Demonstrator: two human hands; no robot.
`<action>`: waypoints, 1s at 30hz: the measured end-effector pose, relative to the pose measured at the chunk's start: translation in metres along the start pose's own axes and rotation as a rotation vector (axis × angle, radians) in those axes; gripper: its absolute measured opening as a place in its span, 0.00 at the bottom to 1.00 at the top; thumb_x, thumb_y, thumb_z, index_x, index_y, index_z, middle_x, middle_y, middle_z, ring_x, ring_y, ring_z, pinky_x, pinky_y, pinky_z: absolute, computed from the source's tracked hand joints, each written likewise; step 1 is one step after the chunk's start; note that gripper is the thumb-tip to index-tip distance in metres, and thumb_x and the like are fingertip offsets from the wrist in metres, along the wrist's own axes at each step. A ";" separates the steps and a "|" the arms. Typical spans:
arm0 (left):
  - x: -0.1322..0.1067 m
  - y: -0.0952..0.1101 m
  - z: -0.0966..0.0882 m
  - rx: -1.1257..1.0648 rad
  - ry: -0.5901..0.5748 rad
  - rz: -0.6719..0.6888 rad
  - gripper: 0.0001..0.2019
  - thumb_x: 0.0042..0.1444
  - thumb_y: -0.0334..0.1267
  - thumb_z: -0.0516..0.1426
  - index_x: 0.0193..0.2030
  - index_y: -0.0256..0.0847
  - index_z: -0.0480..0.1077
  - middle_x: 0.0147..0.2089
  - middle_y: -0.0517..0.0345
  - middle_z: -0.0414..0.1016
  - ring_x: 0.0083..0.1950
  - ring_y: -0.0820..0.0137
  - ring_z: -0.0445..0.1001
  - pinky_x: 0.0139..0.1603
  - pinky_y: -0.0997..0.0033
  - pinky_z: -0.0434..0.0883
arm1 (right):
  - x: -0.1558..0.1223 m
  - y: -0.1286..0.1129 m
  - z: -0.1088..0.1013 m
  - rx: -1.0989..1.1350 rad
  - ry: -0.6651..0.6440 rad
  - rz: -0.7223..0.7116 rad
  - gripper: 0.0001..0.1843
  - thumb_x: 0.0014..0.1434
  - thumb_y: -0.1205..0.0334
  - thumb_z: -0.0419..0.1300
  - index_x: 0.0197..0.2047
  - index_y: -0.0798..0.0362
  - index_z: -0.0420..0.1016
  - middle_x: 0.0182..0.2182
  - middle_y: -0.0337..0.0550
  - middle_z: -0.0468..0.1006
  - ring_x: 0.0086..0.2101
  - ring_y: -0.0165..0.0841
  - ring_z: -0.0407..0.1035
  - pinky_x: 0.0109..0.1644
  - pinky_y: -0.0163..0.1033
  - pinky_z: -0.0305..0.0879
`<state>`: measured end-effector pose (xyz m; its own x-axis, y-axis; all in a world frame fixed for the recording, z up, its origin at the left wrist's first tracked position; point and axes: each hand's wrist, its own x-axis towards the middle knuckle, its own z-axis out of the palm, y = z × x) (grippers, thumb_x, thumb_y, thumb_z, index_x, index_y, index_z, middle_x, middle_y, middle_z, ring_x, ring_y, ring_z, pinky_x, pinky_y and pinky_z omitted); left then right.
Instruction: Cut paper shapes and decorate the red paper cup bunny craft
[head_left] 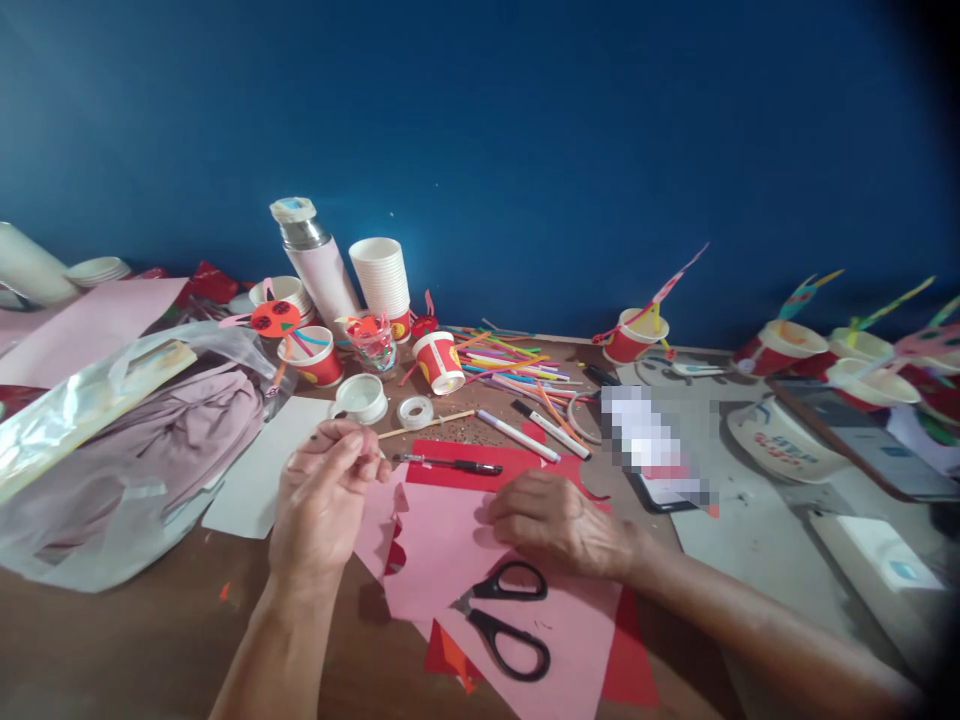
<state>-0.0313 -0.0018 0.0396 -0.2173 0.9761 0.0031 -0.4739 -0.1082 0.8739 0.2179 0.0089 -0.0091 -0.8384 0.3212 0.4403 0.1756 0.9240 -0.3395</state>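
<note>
My left hand [322,490] is raised at the left of the papers, thumb and fingers pinched together. What they hold is too small or hidden to make out. A thin wooden stick [427,424] extends rightward from behind its fingertips; I cannot tell whether they touch it. Palm down, my right hand [559,525] rests on pink paper [442,520] with its fingers loosely bent and nothing visible in them. Black-handled scissors [491,610] lie spread on the pink sheet below it. Between the hands, a black pen [457,464] lies across red paper [540,470].
Behind are a small white tub [361,398], a tape roll [415,411], markers [517,435], colored sticks [517,365], decorated cups [311,355], stacked cups [379,275] and a thermos [319,255]. A plastic bag [150,450] lies left; a phone [656,450] lies right.
</note>
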 end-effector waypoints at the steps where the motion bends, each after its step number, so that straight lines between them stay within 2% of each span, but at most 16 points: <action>1: 0.001 0.002 -0.002 0.004 0.013 0.033 0.03 0.48 0.32 0.59 0.27 0.38 0.68 0.25 0.62 0.66 0.26 0.76 0.64 0.25 0.75 0.67 | 0.000 0.000 0.001 -0.011 -0.014 -0.020 0.06 0.60 0.68 0.55 0.42 0.56 0.70 0.41 0.48 0.77 0.42 0.34 0.69 0.46 0.41 0.64; 4: 0.002 0.003 -0.004 0.008 0.030 0.071 0.03 0.48 0.31 0.59 0.26 0.38 0.67 0.24 0.62 0.66 0.27 0.75 0.64 0.24 0.75 0.67 | 0.006 0.005 0.006 -0.032 -0.021 -0.047 0.07 0.61 0.69 0.54 0.43 0.56 0.69 0.39 0.48 0.77 0.43 0.34 0.69 0.45 0.40 0.65; 8: 0.001 -0.001 -0.003 0.016 0.016 0.019 0.03 0.49 0.32 0.59 0.28 0.38 0.67 0.24 0.63 0.66 0.25 0.76 0.63 0.26 0.75 0.67 | 0.021 0.016 0.015 -0.023 -0.020 -0.026 0.09 0.63 0.70 0.49 0.44 0.56 0.68 0.35 0.46 0.76 0.38 0.31 0.70 0.42 0.37 0.65; 10: 0.000 -0.002 -0.001 0.019 -0.005 -0.014 0.04 0.49 0.33 0.59 0.28 0.38 0.67 0.24 0.63 0.65 0.24 0.77 0.62 0.26 0.74 0.67 | 0.029 0.020 0.020 0.012 -0.033 0.035 0.10 0.64 0.66 0.47 0.43 0.56 0.69 0.33 0.45 0.76 0.35 0.31 0.69 0.39 0.36 0.65; 13: 0.000 -0.002 0.001 0.010 -0.018 -0.053 0.05 0.48 0.33 0.60 0.28 0.38 0.67 0.23 0.64 0.65 0.23 0.78 0.61 0.25 0.76 0.66 | 0.038 0.021 0.024 0.110 -0.057 0.165 0.15 0.65 0.57 0.47 0.45 0.56 0.69 0.37 0.48 0.76 0.38 0.33 0.70 0.42 0.37 0.64; 16: -0.001 -0.002 0.004 -0.006 -0.005 -0.082 0.06 0.47 0.34 0.61 0.28 0.39 0.66 0.23 0.64 0.66 0.22 0.79 0.60 0.24 0.77 0.65 | 0.043 0.021 0.022 0.179 -0.046 0.286 0.17 0.67 0.58 0.42 0.45 0.55 0.70 0.39 0.46 0.77 0.39 0.32 0.70 0.42 0.35 0.62; 19: -0.002 -0.004 0.006 0.001 0.002 -0.109 0.07 0.45 0.34 0.62 0.29 0.38 0.66 0.23 0.64 0.67 0.22 0.79 0.61 0.23 0.77 0.64 | 0.051 0.021 0.017 0.010 -0.079 0.492 0.19 0.67 0.62 0.41 0.36 0.54 0.71 0.31 0.41 0.77 0.31 0.30 0.70 0.36 0.33 0.61; 22: -0.003 -0.009 0.006 0.043 -0.015 -0.144 0.08 0.45 0.34 0.62 0.29 0.38 0.66 0.23 0.64 0.67 0.22 0.79 0.62 0.24 0.76 0.65 | 0.061 0.021 0.016 -0.201 -0.143 0.635 0.14 0.63 0.65 0.47 0.33 0.55 0.72 0.30 0.43 0.77 0.29 0.32 0.71 0.33 0.34 0.61; 26: -0.003 -0.016 0.005 0.135 -0.009 -0.169 0.10 0.45 0.37 0.63 0.30 0.38 0.66 0.24 0.65 0.68 0.22 0.79 0.64 0.25 0.77 0.64 | 0.070 0.022 0.023 -0.338 -0.184 0.696 0.07 0.53 0.69 0.55 0.35 0.58 0.73 0.33 0.52 0.78 0.30 0.38 0.72 0.28 0.36 0.61; 30: -0.008 -0.021 0.015 0.290 -0.083 -0.159 0.10 0.46 0.40 0.62 0.29 0.38 0.66 0.22 0.63 0.68 0.22 0.78 0.63 0.22 0.80 0.61 | 0.072 0.022 0.031 -0.429 -0.224 0.698 0.08 0.51 0.74 0.54 0.33 0.59 0.72 0.29 0.54 0.77 0.29 0.40 0.72 0.27 0.37 0.61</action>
<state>-0.0067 -0.0042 0.0286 -0.0846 0.9897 -0.1152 -0.2309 0.0930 0.9685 0.1452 0.0454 -0.0109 -0.5395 0.8401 0.0562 0.8333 0.5423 -0.1077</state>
